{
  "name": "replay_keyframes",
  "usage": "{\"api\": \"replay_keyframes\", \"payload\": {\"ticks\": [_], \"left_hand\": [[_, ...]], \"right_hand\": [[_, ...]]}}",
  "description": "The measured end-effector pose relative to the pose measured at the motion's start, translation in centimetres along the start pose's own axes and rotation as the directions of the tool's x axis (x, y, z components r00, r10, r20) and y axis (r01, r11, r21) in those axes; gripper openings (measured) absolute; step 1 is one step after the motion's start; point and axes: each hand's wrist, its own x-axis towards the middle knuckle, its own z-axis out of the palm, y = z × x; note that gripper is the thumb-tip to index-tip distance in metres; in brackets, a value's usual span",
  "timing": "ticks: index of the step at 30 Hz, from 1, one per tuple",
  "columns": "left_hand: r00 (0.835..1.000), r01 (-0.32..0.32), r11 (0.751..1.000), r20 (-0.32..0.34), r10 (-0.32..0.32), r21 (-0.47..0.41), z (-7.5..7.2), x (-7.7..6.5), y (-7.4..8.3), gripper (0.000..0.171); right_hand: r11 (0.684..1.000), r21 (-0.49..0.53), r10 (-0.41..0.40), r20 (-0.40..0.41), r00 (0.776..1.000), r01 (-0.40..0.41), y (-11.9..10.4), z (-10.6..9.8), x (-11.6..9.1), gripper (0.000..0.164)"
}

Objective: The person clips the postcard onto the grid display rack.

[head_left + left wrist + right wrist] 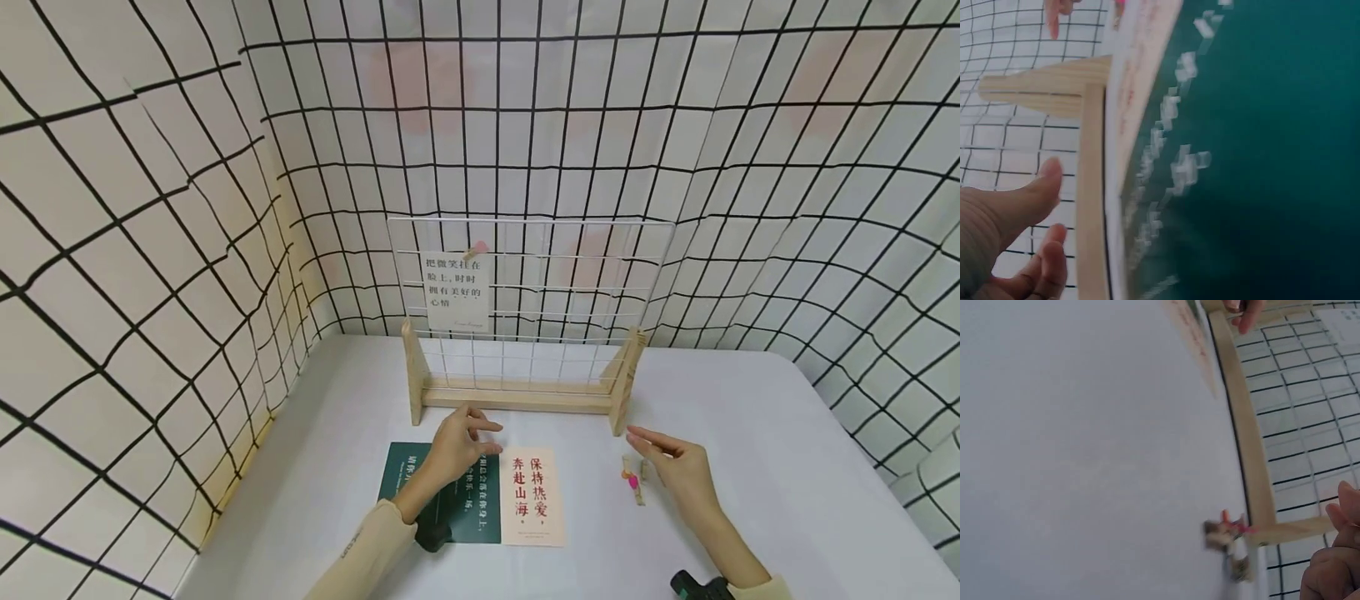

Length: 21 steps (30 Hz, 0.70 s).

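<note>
My left hand [459, 442] hovers over the dark green cards [480, 521], thumb and fingers apart with nothing between them. Beside the green cards lies a cream card [534, 525] with red writing. On the right, my right hand [682, 479] hangs near a few small wooden clips [634, 482] with pink and yellow decorations; its fingers are extended and no object shows in them. In the right wrist view the clips [1229, 540] look blurred. A white card [457, 292] with black writing hangs on the white wire rack [570, 287], under a pink clip [477, 249].
The rack stands on a wooden base [517, 400] with upright wooden feet [624, 387] at both ends. A white table [757, 433] carries everything. Behind and at the sides hangs a white cloth [517, 83] with a black grid.
</note>
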Motion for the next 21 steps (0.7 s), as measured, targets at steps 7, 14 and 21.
{"api": "replay_keyframes", "payload": {"ticks": [7,14,21], "left_hand": [[0.997,0.038,0.999,0.071,-0.04,0.026,0.6,-0.3,-1.4,0.034],[0.993,0.052,0.998,0.1,-0.056,0.042,1.1,-0.2,-1.1,0.034],[0.992,0.054,0.996,0.114,-0.062,0.073,1.8,0.1,-0.7,0.033]], "right_hand": [[0.999,-0.049,0.004,0.106,0.994,0.001,2.9,-0.9,-0.5,0.048],[0.996,-0.052,0.072,0.133,0.988,-0.066,3.9,-1.3,-0.7,0.052],[0.987,-0.142,0.098,0.128,0.987,-0.079,4.5,-1.5,-1.1,0.05]]}}
